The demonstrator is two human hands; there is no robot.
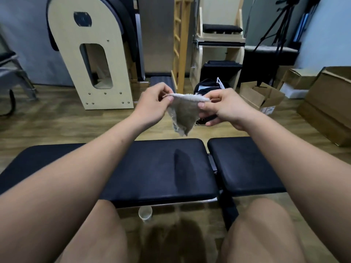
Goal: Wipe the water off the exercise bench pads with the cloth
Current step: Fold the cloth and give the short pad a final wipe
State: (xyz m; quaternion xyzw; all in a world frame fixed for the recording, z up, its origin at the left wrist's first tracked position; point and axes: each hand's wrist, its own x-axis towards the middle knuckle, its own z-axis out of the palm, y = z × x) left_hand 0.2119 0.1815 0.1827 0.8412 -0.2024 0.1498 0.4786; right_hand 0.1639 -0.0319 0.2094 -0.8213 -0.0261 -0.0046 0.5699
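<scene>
Wood floor [57,120] gym room, and the grey cloth [183,112] is up in the air over the bench, stretched between 2 hands: left hand [152,105] pinches 1 top corner, right hand [226,109] pinches the other. Below are the 2 black bench pads [152,171], a plastic cup [145,213] on the floor underneath, cardboard boxes [262,97] off right.
</scene>
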